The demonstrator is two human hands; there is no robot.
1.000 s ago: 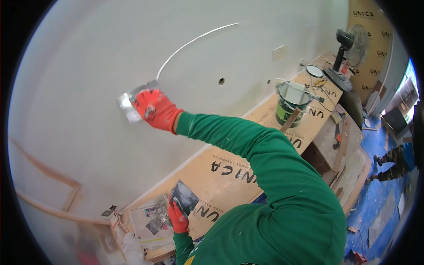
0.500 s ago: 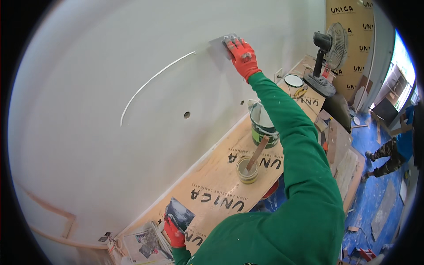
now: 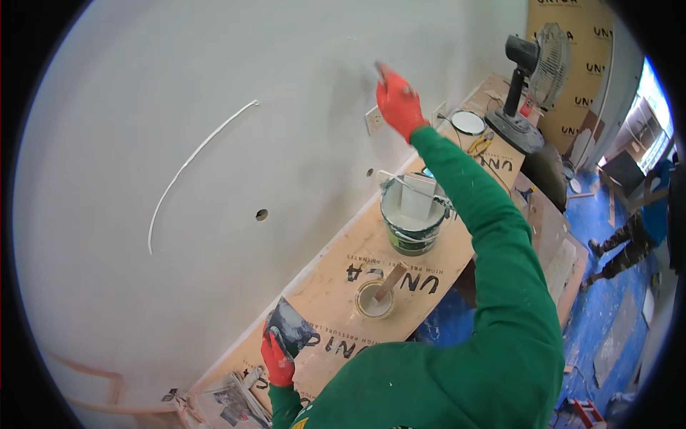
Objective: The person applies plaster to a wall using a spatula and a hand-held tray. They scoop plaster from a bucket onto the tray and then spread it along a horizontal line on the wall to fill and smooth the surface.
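My right hand (image 3: 400, 104), in a red glove, is raised at the white wall (image 3: 107, 164), closed on a scraper (image 3: 382, 68) seen nearly edge-on. Left of it a thin white curved line (image 3: 196, 154) runs on the wall, above a small round hole (image 3: 261, 214). A wall socket (image 3: 374, 121) is just below the glove. My left hand (image 3: 277, 359), also gloved in red, is low by the bench, closed on a dark, smeared flat blade (image 3: 291, 322).
The printed board bench (image 3: 336, 243) carries a green bucket (image 3: 411, 236), an open tin (image 3: 373, 304) with a wooden stick, pliers (image 3: 481, 143), a fan (image 3: 522, 53) and newspapers (image 3: 229, 404). A person (image 3: 650, 214) in blue stands at the right on blue floor covering (image 3: 604, 300).
My right hand has swept from the left of the wall up to the right; its scraper, earlier broad to the view, is now edge-on. The view has shifted, showing more of the bucket and tin.
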